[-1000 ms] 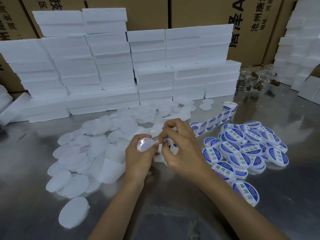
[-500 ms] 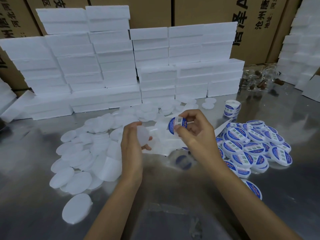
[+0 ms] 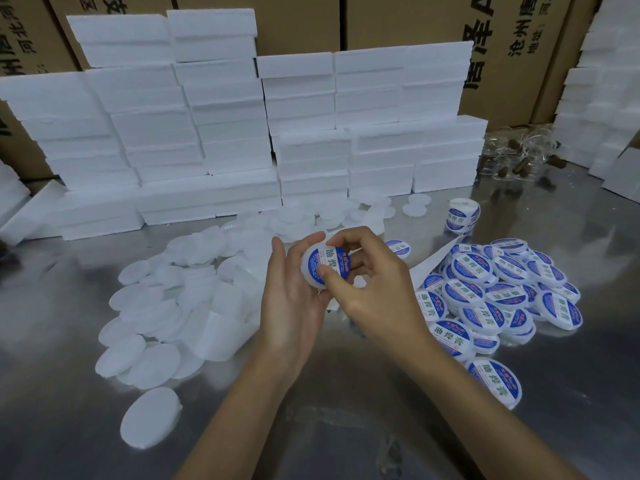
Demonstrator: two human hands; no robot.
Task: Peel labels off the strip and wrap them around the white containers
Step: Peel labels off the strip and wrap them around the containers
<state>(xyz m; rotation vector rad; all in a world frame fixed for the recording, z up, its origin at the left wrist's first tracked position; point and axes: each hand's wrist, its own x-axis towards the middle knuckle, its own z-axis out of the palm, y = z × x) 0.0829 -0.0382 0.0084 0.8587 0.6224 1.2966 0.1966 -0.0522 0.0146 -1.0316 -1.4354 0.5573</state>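
Observation:
My left hand (image 3: 291, 299) grips a small round white container (image 3: 313, 277) held up over the middle of the table. A round blue and white label (image 3: 329, 263) lies on its face. My right hand (image 3: 374, 289) curls around the container from the right, thumb pressing the label's lower edge. The white backing strip (image 3: 429, 261) trails to the right behind my right hand, leading toward a label roll (image 3: 462, 211). Several plain white containers (image 3: 166, 306) lie in a heap on the left. Several labelled containers (image 3: 498, 292) are piled on the right.
Stacks of white foam boxes (image 3: 242, 133) wall off the back of the metal table (image 3: 346, 427), with cardboard cartons (image 3: 398, 19) behind. More foam boxes (image 3: 602, 98) rise at the right. Clear jars with brown items (image 3: 519, 157) sit at the back right.
My right hand carried the peeled label from the strip over to the container in my left hand. The label now lies on the container, and both hands have come together.

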